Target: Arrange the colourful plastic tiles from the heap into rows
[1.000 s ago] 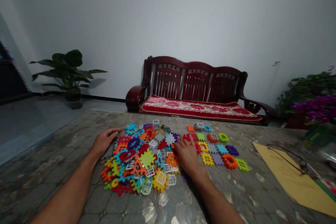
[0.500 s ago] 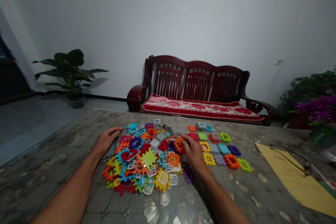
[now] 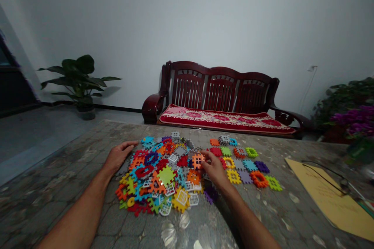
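Observation:
A heap of colourful interlocking plastic tiles [image 3: 166,175] covers the middle of the table. My right hand [image 3: 214,166] is at the heap's right side, its fingers closed on an orange window tile [image 3: 198,161] tilted up to face me. My left hand [image 3: 119,157] rests at the heap's left edge, fingers stretched out and holding nothing. To the right of my right hand, separate tiles lie in loose rows, among them a yellow window tile [image 3: 233,176], a purple-grey tile [image 3: 245,177], an orange frame tile [image 3: 259,179] and a lime green tile [image 3: 273,183].
The table [image 3: 140,233] has a patterned grey cover. On its right lie a yellow sheet [image 3: 330,198] and a pair of glasses [image 3: 344,185]. Beyond the table stands a dark red wooden bench [image 3: 219,89]. A potted plant [image 3: 83,81] is at the left; purple flowers [image 3: 358,120] are at the right.
The orange tile in my right hand has turned so its window face shows more squarely. My left hand has stayed in place. The view has shifted very slightly.

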Available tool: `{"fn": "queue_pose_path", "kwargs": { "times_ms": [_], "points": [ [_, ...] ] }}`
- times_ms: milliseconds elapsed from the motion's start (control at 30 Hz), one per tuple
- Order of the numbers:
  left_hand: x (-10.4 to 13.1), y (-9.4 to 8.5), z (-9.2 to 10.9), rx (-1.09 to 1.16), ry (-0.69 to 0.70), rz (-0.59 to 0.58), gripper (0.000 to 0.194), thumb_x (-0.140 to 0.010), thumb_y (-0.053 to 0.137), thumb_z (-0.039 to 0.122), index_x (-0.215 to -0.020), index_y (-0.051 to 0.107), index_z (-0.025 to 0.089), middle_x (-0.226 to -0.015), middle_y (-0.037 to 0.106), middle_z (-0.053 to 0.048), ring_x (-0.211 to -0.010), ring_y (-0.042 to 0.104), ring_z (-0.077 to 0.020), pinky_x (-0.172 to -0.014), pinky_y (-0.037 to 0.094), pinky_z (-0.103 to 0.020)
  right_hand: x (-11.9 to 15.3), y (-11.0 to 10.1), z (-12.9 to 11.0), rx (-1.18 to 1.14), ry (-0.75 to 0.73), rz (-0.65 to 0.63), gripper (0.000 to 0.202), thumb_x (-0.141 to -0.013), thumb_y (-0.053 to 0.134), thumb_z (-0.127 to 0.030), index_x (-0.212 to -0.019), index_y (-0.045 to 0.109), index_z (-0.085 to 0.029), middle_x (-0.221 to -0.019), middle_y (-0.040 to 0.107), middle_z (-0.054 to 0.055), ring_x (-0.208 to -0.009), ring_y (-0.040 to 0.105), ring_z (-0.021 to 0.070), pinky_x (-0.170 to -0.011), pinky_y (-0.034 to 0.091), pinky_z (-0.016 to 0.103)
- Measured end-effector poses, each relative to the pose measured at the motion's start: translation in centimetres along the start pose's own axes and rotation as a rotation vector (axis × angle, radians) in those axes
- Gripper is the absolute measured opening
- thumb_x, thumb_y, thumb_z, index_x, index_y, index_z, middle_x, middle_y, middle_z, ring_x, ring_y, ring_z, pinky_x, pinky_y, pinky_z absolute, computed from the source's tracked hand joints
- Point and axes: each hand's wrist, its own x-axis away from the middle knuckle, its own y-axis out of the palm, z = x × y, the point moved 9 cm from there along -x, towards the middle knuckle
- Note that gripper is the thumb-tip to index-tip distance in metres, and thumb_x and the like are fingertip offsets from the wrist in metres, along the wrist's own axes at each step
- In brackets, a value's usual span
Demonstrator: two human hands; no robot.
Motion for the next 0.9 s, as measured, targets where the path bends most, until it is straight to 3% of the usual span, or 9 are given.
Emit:
{"fn": "queue_pose_path", "kwargs": {
  "times_ms": [167, 400, 533, 667, 800, 900],
  "points": [
    [0.0, 0.0, -0.1, -0.011, -0.003, -0.003, 0.034, -0.067, 0.068, 0.042, -0.089, 0.082, 0.020, -0.106, 0.085, -0.009, -0.102, 0.076, -0.0293, -0.094, 0.057, -0.035, 0.4, 0.6, 0.8, 0.042, 0.050, -0.041, 0.043, -0.071, 0.067, -0.027, -0.114, 0.069, -0.022, -0.081, 0.066, -0.002, -0.063, 0.064, 0.0142, -0.059, 0.055, 0.025],
    [-0.1, 0.0, -0.1, -0.044, -0.005, -0.014, 0.038, -0.068, 0.066, 0.044, -0.092, 0.082, 0.019, -0.108, 0.085, -0.009, -0.099, 0.076, -0.0285, -0.090, 0.059, -0.034, 0.9, 0.8, -1.4, 0.360, -0.108, -0.068, 0.024, -0.075, 0.063, -0.017, -0.097, 0.073, -0.019, -0.081, 0.070, 0.000, -0.074, 0.062, 0.0163, -0.067, 0.047, 0.026],
    [-0.1, 0.0, -0.1, -0.084, -0.002, -0.033, 0.039, -0.071, 0.065, 0.044, -0.096, 0.082, 0.019, -0.109, 0.085, -0.009, -0.100, 0.076, -0.0287, -0.090, 0.058, -0.034, 1.0, 0.8, -1.6, 0.469, -0.119, -0.069, 0.027, -0.075, 0.066, -0.018, -0.101, 0.074, -0.021, -0.083, 0.072, 0.000, -0.077, 0.063, 0.0180, -0.070, 0.047, 0.027],
    [-0.1, -0.1, -0.1, -0.115, 0.004, -0.039, 0.042, -0.073, 0.064, 0.045, -0.099, 0.081, 0.016, -0.111, 0.084, -0.012, -0.099, 0.076, -0.0289, -0.089, 0.059, -0.034, 0.7, 0.6, -1.2, 0.290, -0.076, -0.052, 0.032, -0.073, 0.067, -0.019, -0.105, 0.074, -0.022, -0.092, 0.075, 0.002, -0.085, 0.068, 0.0194, -0.077, 0.053, 0.030],
    [-0.1, -0.1, -0.1, -0.120, 0.010, -0.037, 0.043, -0.074, 0.064, 0.046, -0.099, 0.081, 0.016, -0.112, 0.084, -0.013, -0.100, 0.077, -0.0291, -0.090, 0.059, -0.035, 0.9, 1.0, 0.5, 0.037, 0.100, -0.062, 0.041, -0.072, 0.071, -0.027, -0.112, 0.071, -0.022, -0.085, 0.071, 0.001, -0.069, 0.066, 0.0167, -0.061, 0.055, 0.028],
    [-0.1, 0.0, -0.1, -0.120, 0.009, -0.033, 0.040, -0.073, 0.065, 0.046, -0.097, 0.081, 0.018, -0.110, 0.084, -0.012, -0.101, 0.076, -0.0292, -0.090, 0.059, -0.035, 1.2, 1.3, 1.0, 0.018, 0.152, -0.078, 0.040, -0.071, 0.070, -0.028, -0.111, 0.072, -0.021, -0.080, 0.069, -0.001, -0.061, 0.063, 0.0146, -0.054, 0.052, 0.026]
  ]
}}
